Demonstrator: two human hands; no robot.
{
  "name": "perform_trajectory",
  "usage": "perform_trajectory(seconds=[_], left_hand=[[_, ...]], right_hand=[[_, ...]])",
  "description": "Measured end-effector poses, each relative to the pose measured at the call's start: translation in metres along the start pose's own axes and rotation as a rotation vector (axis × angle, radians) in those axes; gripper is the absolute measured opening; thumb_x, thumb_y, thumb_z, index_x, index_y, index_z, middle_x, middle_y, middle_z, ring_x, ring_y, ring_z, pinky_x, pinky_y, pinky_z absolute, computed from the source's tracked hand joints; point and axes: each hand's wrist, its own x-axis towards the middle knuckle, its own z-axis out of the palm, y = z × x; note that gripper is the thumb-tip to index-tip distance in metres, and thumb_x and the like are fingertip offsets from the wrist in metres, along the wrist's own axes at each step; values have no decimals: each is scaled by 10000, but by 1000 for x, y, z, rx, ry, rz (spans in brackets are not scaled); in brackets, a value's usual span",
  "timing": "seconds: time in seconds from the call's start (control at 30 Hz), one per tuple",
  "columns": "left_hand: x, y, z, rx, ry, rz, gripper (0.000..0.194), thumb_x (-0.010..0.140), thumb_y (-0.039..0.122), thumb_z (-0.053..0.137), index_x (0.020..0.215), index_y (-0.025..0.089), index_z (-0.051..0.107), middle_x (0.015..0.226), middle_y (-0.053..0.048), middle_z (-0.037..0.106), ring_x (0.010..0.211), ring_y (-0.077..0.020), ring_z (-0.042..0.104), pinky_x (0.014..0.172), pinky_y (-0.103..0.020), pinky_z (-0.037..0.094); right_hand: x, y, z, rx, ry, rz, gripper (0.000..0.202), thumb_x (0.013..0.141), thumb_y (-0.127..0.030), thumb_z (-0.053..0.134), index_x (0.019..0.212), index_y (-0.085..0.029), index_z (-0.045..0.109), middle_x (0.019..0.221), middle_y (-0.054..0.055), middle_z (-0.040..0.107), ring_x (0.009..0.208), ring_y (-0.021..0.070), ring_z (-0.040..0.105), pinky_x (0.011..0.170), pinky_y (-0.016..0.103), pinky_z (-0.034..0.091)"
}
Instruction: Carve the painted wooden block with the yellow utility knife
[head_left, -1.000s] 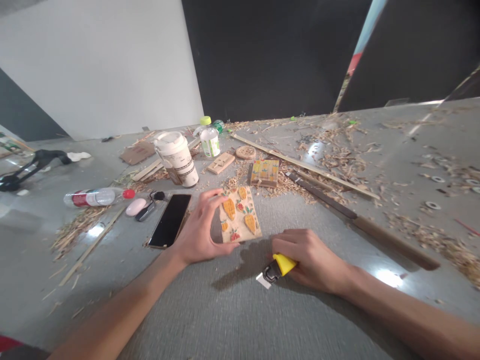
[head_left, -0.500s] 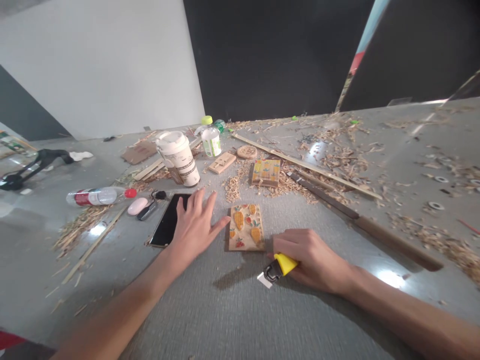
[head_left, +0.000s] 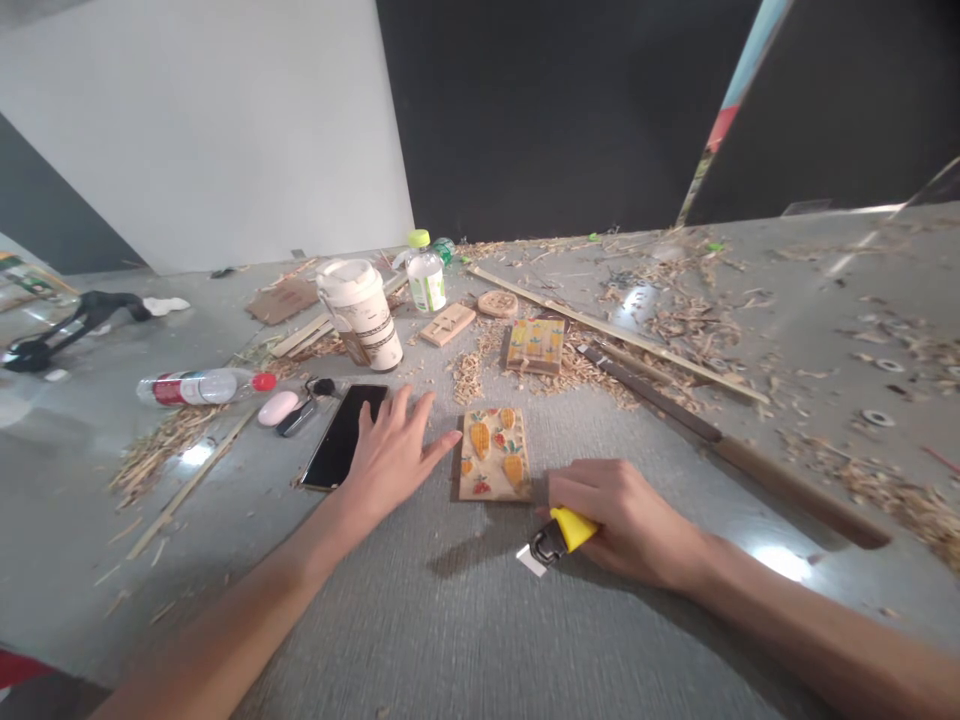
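A carved wooden block [head_left: 495, 455] with painted orange and red fruit lies flat on the grey table in front of me. To its left, my left hand [head_left: 391, 440] is open with fingers spread, its thumb tip close to the block's left edge; whether it touches I cannot tell. A black phone [head_left: 339, 440] lies under and beside that hand's fingers. My right hand [head_left: 615, 515] is closed round a yellow and black utility knife [head_left: 570, 530], right of the block. The knife's short blade is out and points to the lower left, apart from the block.
Behind stand a lidded paper cup [head_left: 361, 315] and a small bottle [head_left: 426, 275]. A second painted block [head_left: 535, 345] sits among wood shavings. A long wooden-handled tool [head_left: 795, 490] lies at the right, a plastic bottle [head_left: 202, 387] on its side at the left.
The view has shifted slightly. My left hand's fingers look a little lower against the phone; the right hand keeps its hold on the utility knife, and the block stays put.
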Motion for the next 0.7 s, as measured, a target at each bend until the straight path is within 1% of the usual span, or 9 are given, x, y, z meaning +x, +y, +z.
perform_trajectory(seconds=[0.1,0.2,0.23,0.3,0.37,0.43,0.53,0.6,0.7], left_hand=[[0,0,-1,3,21,6,666,1035,696,427,1447,190,557,1500,-249,541,1294,-467,618,1114,-822,364],[1,1,-2,-21,20,29,668,1036,692,427,1449,180,546,1500,-255,538,1314,-479,605,1072,-782,444],[1,1,-2,-25,23,29,666,1038,690,422,1451,182,541,1499,-255,538,1330,-484,595,1080,-801,426],[2,2,-4,-54,35,41,665,1048,683,399,1479,190,514,1523,-253,520,1394,-484,548,1141,-841,326],[3,4,-5,-149,24,104,685,1052,688,382,1542,215,449,1576,-239,479,1476,-455,481,1211,-804,273],[2,7,-8,-270,-38,208,763,1014,747,418,1606,267,368,1628,-209,443,1523,-420,439,1243,-730,315],[2,15,-11,-363,-152,328,1002,867,875,548,1656,316,285,1666,-192,415,1518,-433,442,1237,-709,358],[2,20,-12,-377,-204,359,1106,805,897,611,1670,303,262,1659,-198,424,1505,-444,448,1227,-704,376],[2,25,-12,-381,-240,353,1108,809,872,642,1668,280,271,1630,-191,453,1496,-431,443,1226,-676,389]], right_hand=[[0,0,0,7,6,-4,179,1025,-190,507,856,-232,543,749,2,606,647,138,468,603,298,315],[0,0,0,6,8,-1,188,1023,-197,519,840,-235,535,740,2,598,645,141,468,601,298,317],[0,0,0,2,11,1,190,1021,-195,519,836,-236,533,736,1,595,642,141,468,600,299,316],[0,-1,0,-6,11,0,184,1013,-179,510,840,-237,536,734,1,596,641,143,475,598,299,313],[1,-2,-2,-10,12,-8,171,997,-157,501,852,-237,546,736,2,605,641,144,489,594,299,311],[2,-3,-3,-4,5,-18,158,984,-136,490,883,-234,563,746,6,625,645,145,512,595,300,316],[3,-4,-4,-9,3,-20,148,983,-132,487,910,-230,572,754,9,644,653,147,531,600,303,323],[3,-3,-3,-20,9,-21,138,979,-138,494,907,-230,567,749,6,643,645,147,520,595,301,319],[1,-1,-1,-47,14,-10,149,977,-152,508,856,-236,534,717,-6,614,632,145,497,590,296,315]])
